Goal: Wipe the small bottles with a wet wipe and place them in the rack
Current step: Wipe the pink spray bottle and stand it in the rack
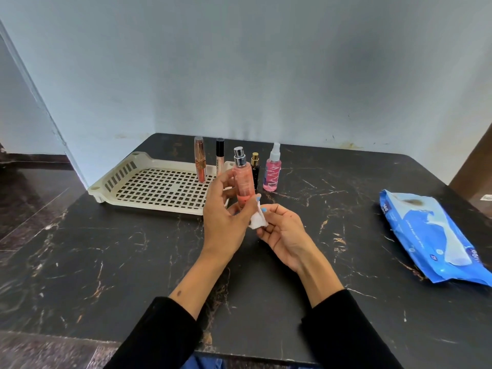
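One clear, slim peach-pink spray bottle [242, 182] with a silver nozzle stands upright, gripped in the left hand [226, 214]. Beside its base, the right hand [282, 233] pinches a small folded white wet wipe [258, 221].

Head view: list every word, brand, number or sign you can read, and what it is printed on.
Blue wet wipe pack: only the fragment "ee" shows at its near-left edge; the rest of its print is too blurred.
Peach spray bottle in the left hand: label print too small to read.
Pale tube with the black cap: vertical lettering, unreadable.
Pink spray bottle: pattern only, no legible text.
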